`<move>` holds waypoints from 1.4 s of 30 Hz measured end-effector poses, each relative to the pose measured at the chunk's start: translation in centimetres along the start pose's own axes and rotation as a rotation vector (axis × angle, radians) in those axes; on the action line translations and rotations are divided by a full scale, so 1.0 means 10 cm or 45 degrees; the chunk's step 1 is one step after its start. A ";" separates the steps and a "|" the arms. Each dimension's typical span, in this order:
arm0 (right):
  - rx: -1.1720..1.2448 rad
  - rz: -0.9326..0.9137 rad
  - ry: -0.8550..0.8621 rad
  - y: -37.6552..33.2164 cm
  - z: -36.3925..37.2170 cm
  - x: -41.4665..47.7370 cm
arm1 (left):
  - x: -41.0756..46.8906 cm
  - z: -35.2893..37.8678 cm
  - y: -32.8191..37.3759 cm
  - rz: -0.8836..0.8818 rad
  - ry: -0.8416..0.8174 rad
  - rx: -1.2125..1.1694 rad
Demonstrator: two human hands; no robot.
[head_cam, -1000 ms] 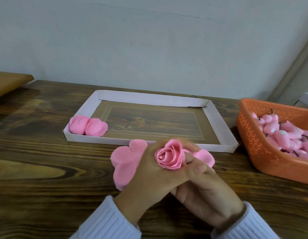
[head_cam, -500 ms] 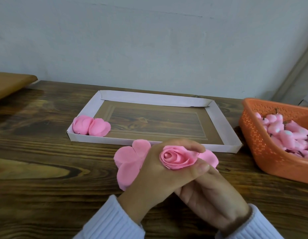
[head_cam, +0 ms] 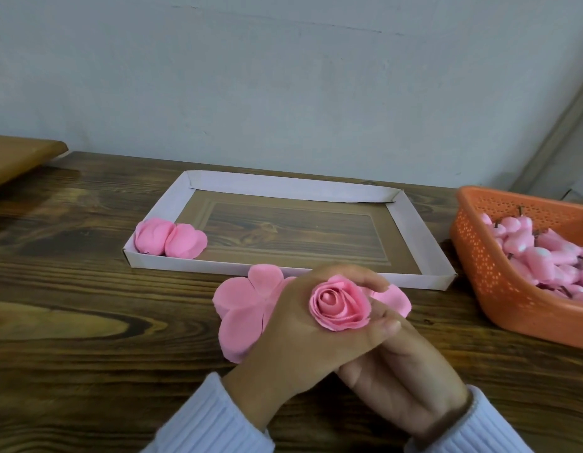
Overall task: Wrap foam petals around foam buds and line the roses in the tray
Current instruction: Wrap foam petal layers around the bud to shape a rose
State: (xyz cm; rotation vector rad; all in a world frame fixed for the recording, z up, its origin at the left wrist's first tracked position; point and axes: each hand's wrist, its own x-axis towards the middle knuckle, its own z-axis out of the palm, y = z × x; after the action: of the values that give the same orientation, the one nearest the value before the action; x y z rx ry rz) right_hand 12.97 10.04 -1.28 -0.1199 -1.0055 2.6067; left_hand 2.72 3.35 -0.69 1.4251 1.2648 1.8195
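Rose [head_cam: 339, 304]: wrapping step, nearly finished. Left grip [head_cam: 293, 335] curled round it over the counter [head_cam: 87, 338]; right grip [head_cam: 398, 384] beneath, hold hidden. Next, probably: set beside two roses [head_cam: 170, 238] in tray [head_cam: 283, 188], keeping wrap tight.

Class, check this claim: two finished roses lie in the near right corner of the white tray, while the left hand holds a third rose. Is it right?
No. The head view shows the two finished roses in the near left corner of the white tray, not the right. The left hand does hold a third rose.
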 end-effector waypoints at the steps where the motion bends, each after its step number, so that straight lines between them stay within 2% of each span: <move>1: 0.002 0.012 -0.020 -0.01 0.01 0.00 | 0.00 0.00 0.00 0.021 0.009 0.022; 5: -0.049 0.084 0.005 -0.03 0.00 0.01 | 0.00 0.00 0.00 0.013 0.022 0.032; 10: -0.063 -0.018 -0.024 -0.01 0.00 -0.01 | 0.00 0.00 -0.02 -0.023 -0.055 0.030; 13: 0.007 -0.020 -0.016 -0.02 -0.04 -0.01 | 0.01 -0.01 -0.03 0.058 0.008 0.106; 15: -0.054 -0.023 0.018 -0.04 -0.03 0.00 | 0.02 -0.01 -0.03 0.087 0.064 0.095; 17: -0.276 -0.128 0.139 -0.05 -0.04 0.00 | 0.03 0.00 -0.03 0.079 0.124 0.073; 20: -0.975 -0.656 0.485 -0.07 -0.06 -0.04 | 0.04 0.01 -0.03 0.094 0.255 0.069; 21: -1.207 -0.854 0.496 -0.08 -0.06 -0.05 | 0.04 0.01 -0.04 0.091 0.297 0.094; 23: -1.624 -1.167 0.361 -0.10 -0.06 -0.07 | 0.04 0.01 -0.06 0.078 0.342 0.145; 24: -1.777 -1.246 0.295 -0.09 -0.07 -0.08 | 0.04 0.01 -0.08 0.072 0.338 0.164; 27: -1.979 -1.261 0.238 -0.09 -0.04 -0.08 | 0.03 0.02 -0.09 0.041 0.276 0.124; 32: -2.073 -1.274 0.413 -0.09 -0.02 -0.07 | 0.03 0.03 -0.12 0.009 0.307 0.111; 42: -1.999 -1.266 0.454 -0.09 0.03 -0.10 | 0.01 0.04 -0.15 -0.028 0.273 0.054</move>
State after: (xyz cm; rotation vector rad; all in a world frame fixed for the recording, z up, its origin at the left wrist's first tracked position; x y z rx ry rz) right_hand 14.11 10.12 -0.52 -0.3111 -1.9607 0.5253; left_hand 2.79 4.25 -1.96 1.2583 1.4252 1.9835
